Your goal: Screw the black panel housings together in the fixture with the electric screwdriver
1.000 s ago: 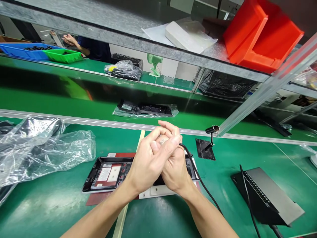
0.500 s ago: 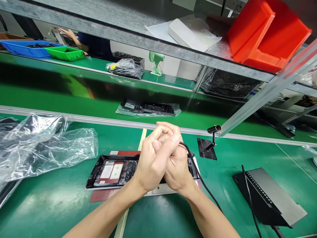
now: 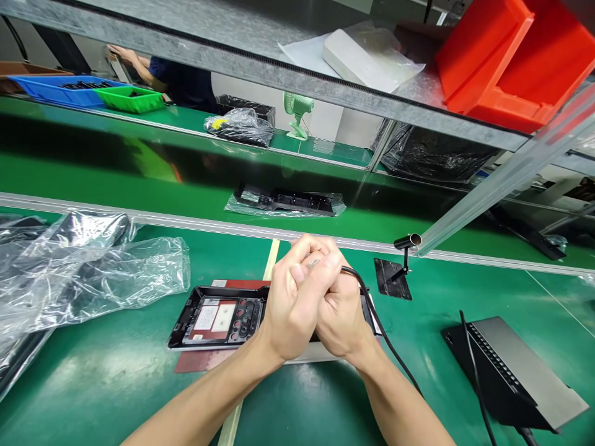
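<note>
Hands clasp together above the black housing [image 3: 218, 316]: left hand [image 3: 297, 297] and right hand [image 3: 341, 316] both grip a small metal-tipped part on a black cable [image 3: 385, 341], needing steady fingertip alignment.

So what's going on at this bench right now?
A person at a green workbench has both hands together above a black plastic housing that lies open on a red mat. The left hand wraps over the right hand, and a black cable runs out from between them; what the fingers pinch is hidden. Crumpled clear plastic bags lie to the left, and a grey device to the right.
</note>
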Tool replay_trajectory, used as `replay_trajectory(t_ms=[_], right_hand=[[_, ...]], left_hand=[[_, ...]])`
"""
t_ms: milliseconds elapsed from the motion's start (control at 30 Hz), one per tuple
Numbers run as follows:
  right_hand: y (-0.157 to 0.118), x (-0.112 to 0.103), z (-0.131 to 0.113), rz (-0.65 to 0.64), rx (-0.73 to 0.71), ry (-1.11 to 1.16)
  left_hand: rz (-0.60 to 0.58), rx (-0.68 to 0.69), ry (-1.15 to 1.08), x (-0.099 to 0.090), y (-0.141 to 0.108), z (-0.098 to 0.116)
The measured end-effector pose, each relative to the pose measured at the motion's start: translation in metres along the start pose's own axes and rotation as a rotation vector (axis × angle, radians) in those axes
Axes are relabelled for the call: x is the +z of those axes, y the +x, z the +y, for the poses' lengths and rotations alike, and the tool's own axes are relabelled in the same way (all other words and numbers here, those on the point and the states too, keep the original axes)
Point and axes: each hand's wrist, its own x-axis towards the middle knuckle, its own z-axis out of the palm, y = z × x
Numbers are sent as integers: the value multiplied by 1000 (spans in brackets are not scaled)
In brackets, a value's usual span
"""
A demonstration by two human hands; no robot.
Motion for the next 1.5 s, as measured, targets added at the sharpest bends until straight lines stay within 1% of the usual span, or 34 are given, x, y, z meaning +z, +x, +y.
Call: replay_trajectory(t_ms=[100,167,400,633,933,1133,1300,1500], right_hand=[[1,-3,-2,-81,-18,-88],[2,-5,-3,-92,-32,-114],[2,-7,-8,-93,-30,-147],[1,1,5,-75,-45,-94],[3,4,10,-79,-113,-76],[4,5,10,-34,-171,-71],[4,4,11,-18,-154,-106],[5,5,12,-40,-130,-93]], left_hand=[[-5,-1,-11,0,-1,0],[-4,8,-9,0,-1,0],[10,25,23,-2,-2,-4],[21,90,75,-4,-1,-5],[25,88,75,-4,-1,-8],[26,82,58,-5,-1,-9],[27,84,66,-6,0,-11],[30,99,96,-8,2,-12]])
